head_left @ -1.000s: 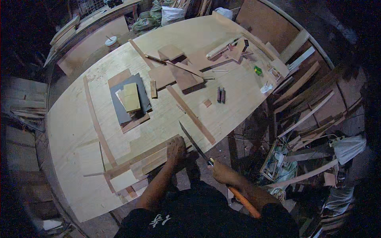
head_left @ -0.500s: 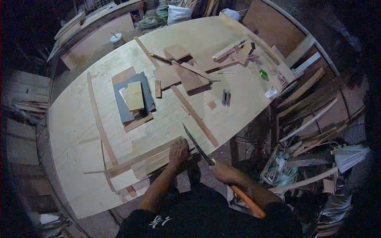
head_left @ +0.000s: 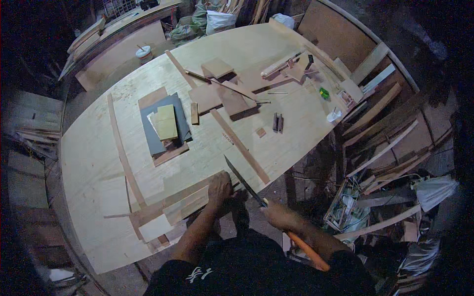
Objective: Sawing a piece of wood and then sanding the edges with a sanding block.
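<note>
My right hand is closed around a handsaw, with its long orange handle running back under my forearm. The saw's dark, narrow blade points up and left, its tip over the large pale plywood sheet. My left hand lies curled over the right end of a wooden strip at the sheet's near edge, pressing it down. The blade passes just right of that hand; whether it touches the wood I cannot tell. A small white-topped piece sits by the strip's left end.
A grey sheet with a yellowish block lies left of centre. Brown boards are piled farther back. A green tape measure and a white cup sit at the right. Scrap wood crowds the floor there.
The saw blade has shifted slightly down and left, and my left hand has moved a little left. The whole view has tilted slightly; the other things stay in place.
</note>
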The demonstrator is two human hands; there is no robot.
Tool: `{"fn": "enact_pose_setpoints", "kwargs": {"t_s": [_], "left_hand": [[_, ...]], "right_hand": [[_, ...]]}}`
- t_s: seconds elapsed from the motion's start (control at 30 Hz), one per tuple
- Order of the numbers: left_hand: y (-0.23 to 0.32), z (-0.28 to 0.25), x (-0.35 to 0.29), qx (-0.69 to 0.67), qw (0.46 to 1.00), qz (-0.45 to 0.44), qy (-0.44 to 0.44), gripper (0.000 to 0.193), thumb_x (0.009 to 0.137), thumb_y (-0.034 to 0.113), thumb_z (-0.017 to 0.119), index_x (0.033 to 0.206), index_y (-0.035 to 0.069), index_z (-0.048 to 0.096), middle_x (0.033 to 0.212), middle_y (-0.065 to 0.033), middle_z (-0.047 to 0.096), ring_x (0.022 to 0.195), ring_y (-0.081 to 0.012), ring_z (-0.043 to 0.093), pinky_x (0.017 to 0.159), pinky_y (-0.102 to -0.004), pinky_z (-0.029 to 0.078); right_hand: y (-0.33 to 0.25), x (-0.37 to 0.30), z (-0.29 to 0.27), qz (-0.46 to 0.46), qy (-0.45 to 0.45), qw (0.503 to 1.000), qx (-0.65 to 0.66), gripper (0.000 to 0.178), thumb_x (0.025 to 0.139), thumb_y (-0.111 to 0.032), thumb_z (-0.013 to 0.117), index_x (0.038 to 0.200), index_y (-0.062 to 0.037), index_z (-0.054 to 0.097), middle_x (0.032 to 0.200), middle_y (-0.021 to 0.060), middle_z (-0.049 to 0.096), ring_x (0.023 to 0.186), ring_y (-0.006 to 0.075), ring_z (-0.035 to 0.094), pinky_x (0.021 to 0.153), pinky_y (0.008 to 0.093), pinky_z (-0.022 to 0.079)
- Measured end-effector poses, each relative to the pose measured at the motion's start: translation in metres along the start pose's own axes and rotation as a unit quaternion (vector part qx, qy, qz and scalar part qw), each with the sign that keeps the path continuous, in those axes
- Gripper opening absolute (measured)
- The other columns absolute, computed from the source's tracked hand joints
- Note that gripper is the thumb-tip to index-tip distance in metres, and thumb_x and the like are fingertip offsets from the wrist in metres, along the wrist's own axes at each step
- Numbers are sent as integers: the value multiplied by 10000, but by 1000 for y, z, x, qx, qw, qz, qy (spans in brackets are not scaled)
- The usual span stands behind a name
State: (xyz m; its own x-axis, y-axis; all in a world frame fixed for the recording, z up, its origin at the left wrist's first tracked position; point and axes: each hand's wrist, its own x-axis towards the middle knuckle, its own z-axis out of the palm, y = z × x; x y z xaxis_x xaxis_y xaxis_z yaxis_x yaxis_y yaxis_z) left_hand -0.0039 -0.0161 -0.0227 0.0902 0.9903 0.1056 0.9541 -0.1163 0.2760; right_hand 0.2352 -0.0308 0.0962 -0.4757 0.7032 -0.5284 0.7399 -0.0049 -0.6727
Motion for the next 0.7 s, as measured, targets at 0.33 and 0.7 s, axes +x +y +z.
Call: {"fn": "enact_pose_setpoints", "kwargs": {"t_s": [0.33, 0.7], "left_hand": [[-17, 20, -18, 70, 986, 54, 144, 654, 738, 413, 692, 1146, -49, 475, 1027, -233, 574, 958, -379, 569, 815, -487, 469], [-22, 23, -6, 43, 997, -45, 55, 251, 841, 216, 527, 992, 18, 496, 895, -172, 567, 870, -344, 584, 756, -449, 478]], "right_hand": [[-13, -16, -20, -53, -99, 993, -41, 346, 958, -277, 481, 977, 67, 519, 647, 208, 567, 579, 331, 597, 550, 468, 457], [-26, -22, -45, -55, -83, 994, -36, 349, 972, -320, 462, 1021, 25, 477, 633, 150, 561, 513, 249, 557, 475, 422, 441]]}}
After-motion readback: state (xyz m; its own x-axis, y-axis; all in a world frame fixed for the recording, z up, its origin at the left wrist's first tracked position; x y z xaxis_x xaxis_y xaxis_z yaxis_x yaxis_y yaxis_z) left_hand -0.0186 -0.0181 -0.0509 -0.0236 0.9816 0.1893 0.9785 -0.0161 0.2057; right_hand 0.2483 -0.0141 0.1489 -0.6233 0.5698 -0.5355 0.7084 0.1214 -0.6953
